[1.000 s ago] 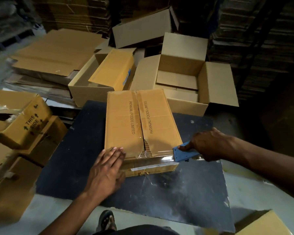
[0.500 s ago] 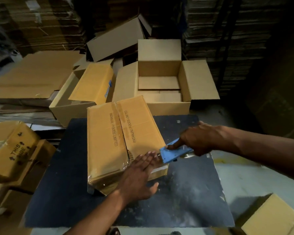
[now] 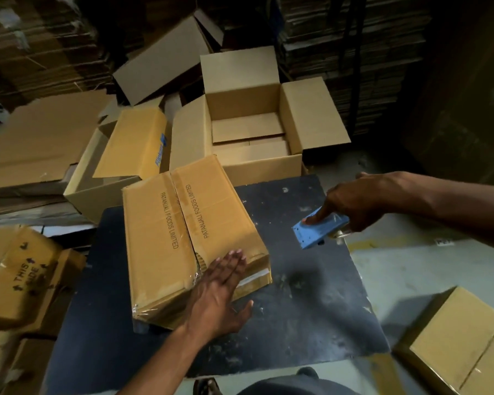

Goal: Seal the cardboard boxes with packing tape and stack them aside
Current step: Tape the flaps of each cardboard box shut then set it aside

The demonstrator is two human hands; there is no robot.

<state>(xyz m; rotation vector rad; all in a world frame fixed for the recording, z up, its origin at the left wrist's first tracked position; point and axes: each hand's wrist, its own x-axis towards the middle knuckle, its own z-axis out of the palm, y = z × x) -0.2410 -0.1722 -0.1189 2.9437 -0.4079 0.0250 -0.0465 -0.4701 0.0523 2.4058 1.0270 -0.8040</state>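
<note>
Pressing flat on the near end of the box [image 3: 191,238], our left hand [image 3: 216,297] has its fingers straight and together over the taped edge, and we'd say that is there to rub the clear film down so it bonds, and to pin the carton to the dark board [image 3: 311,295] while the other hand works free. The box lies skewed on that board, its centre seam running away from us, printed flaps closed, glossy tape wrapped over the near end and down the front face. Out to the right, well apart from the carton, our right hand [image 3: 357,203] grips the blue tape dispenser [image 3: 318,230], fingers curled round its body with the forefinger laid straight along the top plate, a hold that looks made for steering the blade. No strand of tape is visible between dispenser and box, so we judge the strip cut. Whether the far end of the seam carries tape we cannot tell in this dim light. Behind the board sits an open carton [image 3: 308,115] with its flaps splayed, likely waiting its turn. A closed box [image 3: 462,343] rests on the floor at lower right, and another marked with arrows [image 3: 23,275] lies to the left, which may be where sealed ones get stacked.
</note>
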